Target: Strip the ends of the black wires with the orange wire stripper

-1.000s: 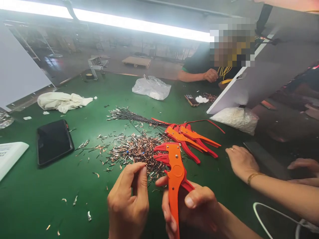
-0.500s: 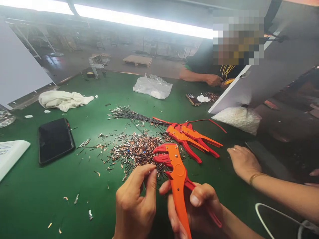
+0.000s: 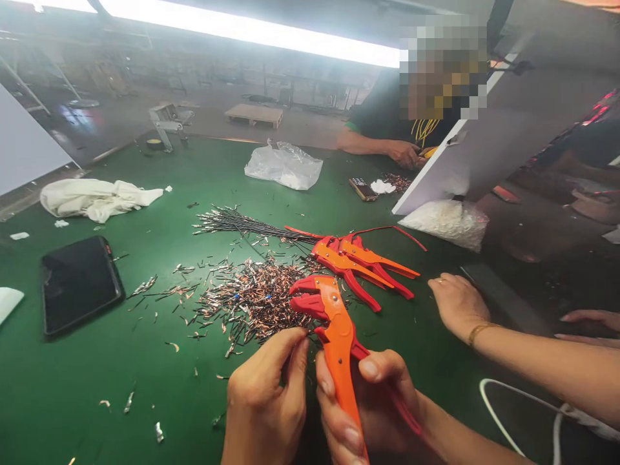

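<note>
My left hand (image 3: 266,394) is closed in a pinch near the jaws of the tool; what sits between thumb and forefinger is too small to make out. My right hand (image 3: 372,400) is wrapped round an orange and red wire stripper (image 3: 336,329), its jaws pointing left. Behind the jaws spreads a pile of short wire scraps (image 3: 256,300), black and copper. Two more strippers (image 3: 349,261) of the same kind lie beyond, beside a bundle of black wires (image 3: 247,223) and a red strip (image 3: 409,237).
A phone (image 3: 80,284) and white cloth (image 3: 97,199) lie at left, a plastic bag (image 3: 283,166) at the back. Another person's hand (image 3: 458,300) rests at right near a white cable (image 3: 508,403). Opposite, a person's hands (image 3: 407,154) work beside a white panel (image 3: 455,139).
The view has shifted, so the table items appear further left. The fingers of my right hand have closed more round the stripper's handles. My left hand is still pinched near the jaws.
</note>
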Demonstrator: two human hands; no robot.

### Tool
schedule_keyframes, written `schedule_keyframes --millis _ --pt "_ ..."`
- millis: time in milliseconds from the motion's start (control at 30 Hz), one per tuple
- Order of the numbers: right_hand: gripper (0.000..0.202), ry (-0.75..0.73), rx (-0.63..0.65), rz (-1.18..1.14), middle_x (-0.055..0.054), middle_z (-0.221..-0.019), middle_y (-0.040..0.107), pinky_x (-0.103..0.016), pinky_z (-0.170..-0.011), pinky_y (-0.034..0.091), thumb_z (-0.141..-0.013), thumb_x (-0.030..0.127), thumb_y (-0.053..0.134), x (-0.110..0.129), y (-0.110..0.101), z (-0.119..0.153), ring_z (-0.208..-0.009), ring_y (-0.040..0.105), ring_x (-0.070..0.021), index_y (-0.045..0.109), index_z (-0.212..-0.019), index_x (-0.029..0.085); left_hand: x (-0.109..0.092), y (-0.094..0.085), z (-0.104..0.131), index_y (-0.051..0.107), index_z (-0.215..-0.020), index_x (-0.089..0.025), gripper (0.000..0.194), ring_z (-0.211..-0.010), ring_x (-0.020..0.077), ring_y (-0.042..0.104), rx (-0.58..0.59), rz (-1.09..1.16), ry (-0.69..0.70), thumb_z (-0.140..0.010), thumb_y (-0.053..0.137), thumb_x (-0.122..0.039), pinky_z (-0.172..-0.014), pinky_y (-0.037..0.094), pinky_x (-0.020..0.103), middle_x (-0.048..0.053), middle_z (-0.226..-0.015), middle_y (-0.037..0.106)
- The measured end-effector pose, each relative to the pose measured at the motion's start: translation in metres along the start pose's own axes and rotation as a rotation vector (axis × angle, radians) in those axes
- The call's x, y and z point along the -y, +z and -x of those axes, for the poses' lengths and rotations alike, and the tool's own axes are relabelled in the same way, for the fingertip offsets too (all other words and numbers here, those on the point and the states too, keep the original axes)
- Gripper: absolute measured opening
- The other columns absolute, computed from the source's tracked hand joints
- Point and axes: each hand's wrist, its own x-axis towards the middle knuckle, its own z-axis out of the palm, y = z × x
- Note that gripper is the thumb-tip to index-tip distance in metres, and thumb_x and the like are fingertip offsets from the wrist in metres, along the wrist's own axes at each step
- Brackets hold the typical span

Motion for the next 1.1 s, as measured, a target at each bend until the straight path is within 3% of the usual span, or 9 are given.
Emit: schedule_keyframes --millis 267,433,600,733,800,900,967,1033,1100 --pt "0.032 -0.030 0.009 0.022 0.001 -0.056 0.046 -0.033 -0.046 0.045 -0.087 0.006 0.061 0.002 -0.007 -0.001 -0.052 0.050 -0.0184 0.057 -0.070 0.032 0.001 0.002 0.000 0.066 -0.097 -0.023 0.015 -0.064 0.0075 0.069 0.024 -0.013 0.042 -0.090 0.057 -0.012 -0.061 0.053 0.014 -0.004 -0.079 0.072" --pt "0.031 -0.005 0.035 0.006 0.002 -0.055 0.044 -0.030 -0.043 0.046 -0.089 0.009 0.061 0.001 0.001 -0.002 -0.050 0.047 -0.0169 0.057 -0.068 0.031 -0.001 0.004 0.000 0.065 -0.098 -0.022 0.016 -0.068 0.0086 0.071 0.036 -0.023 0.041 -0.090 0.056 -0.012 -0.064 0.054 0.015 -0.003 -0.084 0.074" --pt "0.028 0.056 0.093 -0.034 0.003 -0.060 0.053 -0.027 -0.046 0.050 -0.088 0.012 0.066 0.010 0.017 -0.007 -0.054 0.050 -0.0146 0.059 -0.067 0.030 0.000 0.006 0.001 0.065 -0.099 -0.023 0.017 -0.067 0.0097 0.071 0.005 -0.072 0.088 -0.090 0.055 -0.012 -0.063 0.054 0.016 -0.002 -0.082 0.075" --pt "0.010 0.147 0.159 -0.076 -0.002 -0.085 0.067 -0.028 -0.057 0.055 -0.094 0.030 0.061 0.001 0.058 -0.010 -0.070 0.060 -0.0148 0.065 -0.089 0.022 0.003 0.008 0.001 0.064 -0.099 -0.023 0.016 -0.067 0.0094 0.071 -0.003 -0.124 0.094 -0.090 0.056 -0.012 -0.063 0.053 0.016 -0.003 -0.081 0.074" --pt "0.022 0.204 0.183 -0.103 -0.005 -0.092 0.068 -0.030 -0.058 0.056 -0.096 0.042 0.055 -0.021 0.092 -0.009 -0.073 0.062 -0.0163 0.064 -0.101 0.023 0.004 0.008 0.002 0.063 -0.099 -0.023 0.017 -0.067 0.0096 0.071 -0.007 -0.152 0.112 -0.089 0.055 -0.012 -0.064 0.053 0.016 -0.003 -0.081 0.073" --pt "0.029 0.289 0.211 -0.144 0.001 -0.064 0.062 -0.029 -0.043 0.051 -0.095 0.048 0.053 -0.070 0.148 -0.002 -0.053 0.061 -0.0179 0.058 -0.092 0.020 0.007 0.009 0.004 0.063 -0.098 -0.024 0.016 -0.064 0.0097 0.070 0.008 -0.187 0.103 -0.090 0.054 -0.013 -0.062 0.052 0.017 -0.004 -0.079 0.072" --pt "0.042 0.331 0.224 -0.207 0.005 -0.050 0.053 -0.023 -0.035 0.045 -0.099 0.055 0.036 -0.099 0.178 0.002 -0.037 0.051 -0.0132 0.053 -0.084 0.020 0.008 0.008 0.005 0.062 -0.095 -0.024 0.015 -0.062 0.0102 0.069 0.038 -0.220 0.082 -0.091 0.052 -0.014 -0.059 0.050 0.018 -0.004 -0.076 0.071" --pt "0.049 0.433 0.241 -0.456 0.006 -0.047 0.050 -0.019 -0.032 0.043 -0.095 0.063 0.034 -0.116 0.194 0.004 -0.030 0.046 -0.0097 0.051 -0.081 0.020 0.009 0.008 0.006 0.061 -0.092 -0.025 0.015 -0.059 0.0108 0.067 0.076 -0.270 0.066 -0.092 0.050 -0.015 -0.056 0.048 0.020 -0.005 -0.073 0.070" --pt "0.047 0.494 0.218 -0.544 0.006 -0.049 0.053 -0.019 -0.033 0.045 -0.094 0.061 0.038 -0.122 0.198 0.005 -0.031 0.047 -0.0089 0.052 -0.081 0.019 0.010 0.009 0.007 0.060 -0.090 -0.026 0.016 -0.057 0.0117 0.067 0.117 -0.332 0.046 -0.092 0.049 -0.015 -0.053 0.045 0.022 -0.006 -0.071 0.069"
